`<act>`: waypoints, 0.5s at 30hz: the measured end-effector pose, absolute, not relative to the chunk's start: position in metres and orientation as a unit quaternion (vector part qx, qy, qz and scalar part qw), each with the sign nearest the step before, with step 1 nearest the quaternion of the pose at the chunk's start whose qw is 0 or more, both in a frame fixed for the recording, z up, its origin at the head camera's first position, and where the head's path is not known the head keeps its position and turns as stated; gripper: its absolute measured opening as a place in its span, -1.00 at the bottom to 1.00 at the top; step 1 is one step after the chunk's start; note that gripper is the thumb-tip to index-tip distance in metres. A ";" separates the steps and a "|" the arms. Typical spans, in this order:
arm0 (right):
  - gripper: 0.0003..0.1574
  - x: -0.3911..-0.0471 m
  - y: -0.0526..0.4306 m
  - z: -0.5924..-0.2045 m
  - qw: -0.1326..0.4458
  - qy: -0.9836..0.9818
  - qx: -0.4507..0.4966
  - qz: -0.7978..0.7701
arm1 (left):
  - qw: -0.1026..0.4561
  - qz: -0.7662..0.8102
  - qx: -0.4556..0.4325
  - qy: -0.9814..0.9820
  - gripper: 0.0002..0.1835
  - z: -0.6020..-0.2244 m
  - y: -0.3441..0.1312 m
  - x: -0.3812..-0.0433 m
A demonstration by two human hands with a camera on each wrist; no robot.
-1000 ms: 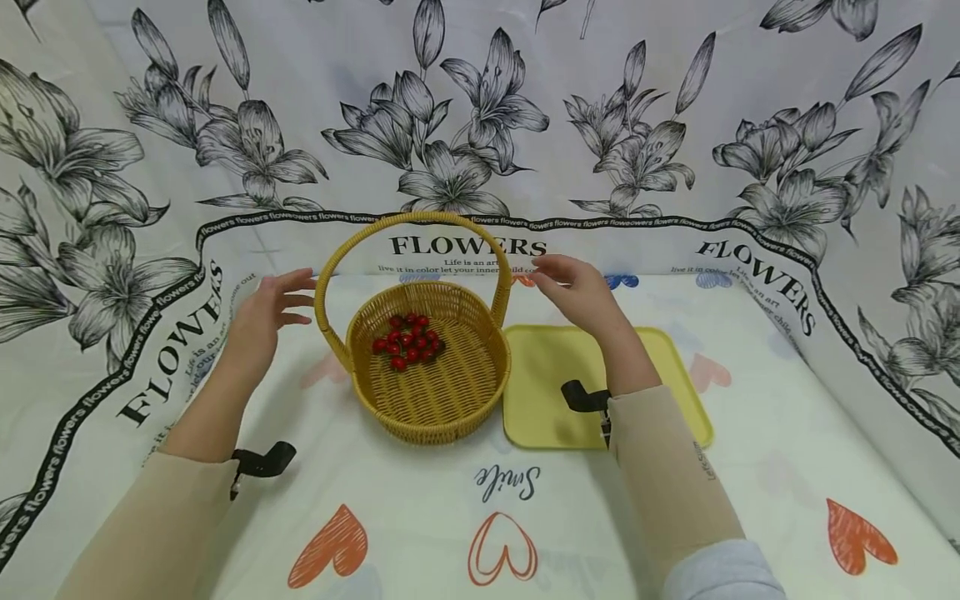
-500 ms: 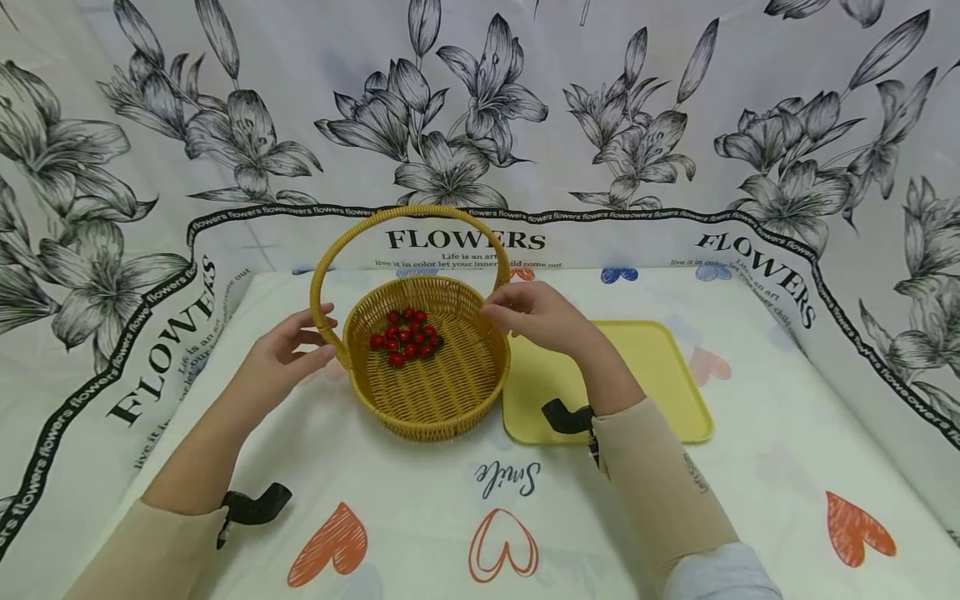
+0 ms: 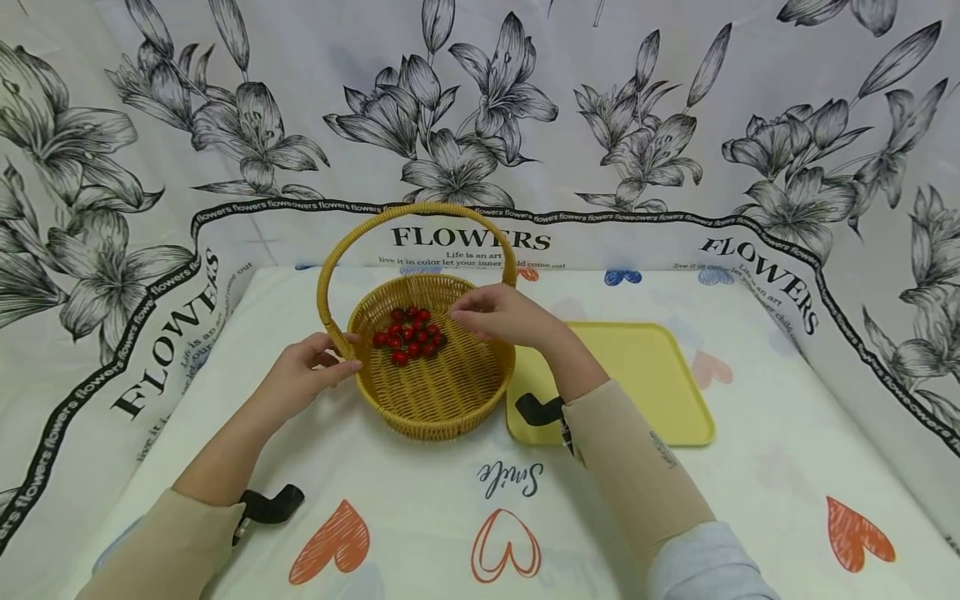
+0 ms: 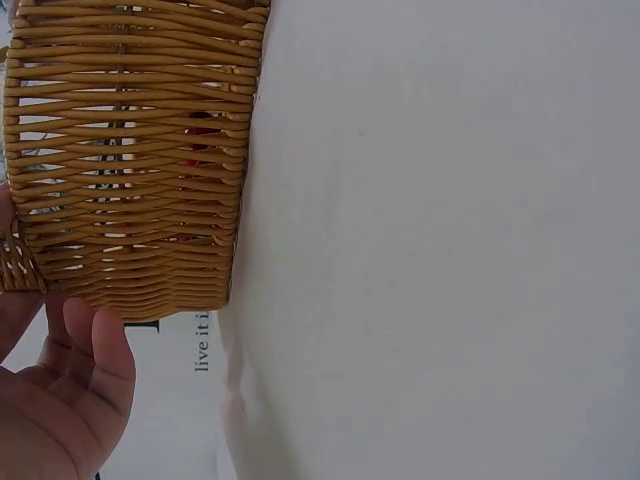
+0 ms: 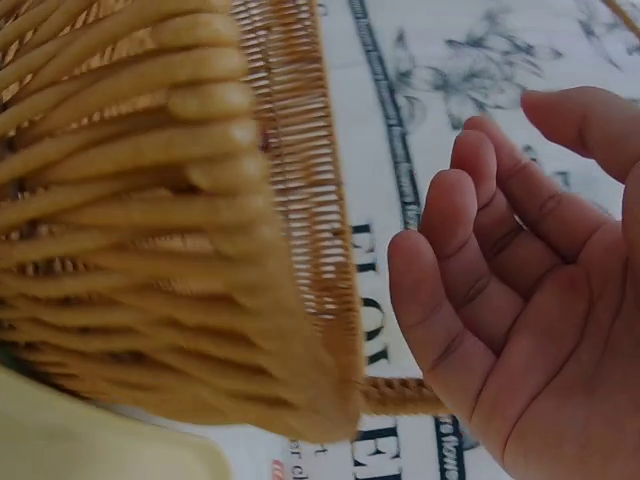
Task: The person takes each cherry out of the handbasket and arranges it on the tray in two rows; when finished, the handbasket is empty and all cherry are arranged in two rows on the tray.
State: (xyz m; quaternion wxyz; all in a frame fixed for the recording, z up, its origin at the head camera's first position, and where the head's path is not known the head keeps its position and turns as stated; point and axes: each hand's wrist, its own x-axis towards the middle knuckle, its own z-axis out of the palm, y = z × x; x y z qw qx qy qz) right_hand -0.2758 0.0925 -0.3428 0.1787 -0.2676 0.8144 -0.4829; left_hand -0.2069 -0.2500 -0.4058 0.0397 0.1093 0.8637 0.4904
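A round woven basket (image 3: pixel 435 427) with a tall arched handle (image 3: pixel 431 209) stands on the white tablecloth. Inside, toward its left side, lies a cluster of small red cherries (image 3: pixel 408 335). My left hand (image 3: pixel 300 379) grips the basket where the handle meets the rim on the left, thumb in front. From the left wrist camera, the curled fingers of that hand (image 4: pixel 75 385) sit right at the wicker side. Over the basket's right rim reaches my right hand (image 3: pixel 510 315), fingers loosely bent. Nothing shows between the fingers of that right hand (image 5: pixel 530 290) in the right wrist view.
A flat yellow tray (image 3: pixel 637 383) lies just right of the basket, partly under the right forearm. A floral curtain (image 3: pixel 637 125) forms the back and sides. Printed hearts (image 3: pixel 333 542) mark the cloth in front.
My left hand has come in from the left and taken hold of the basket at the handle's base. The right hand has moved left and down, from beside the handle to over the basket.
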 end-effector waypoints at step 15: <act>-0.54 -0.289 0.054 -0.379 0.187 0.892 -0.269 -0.312 | 0.038 0.512 0.104 0.852 -0.51 -0.408 -0.249 -0.207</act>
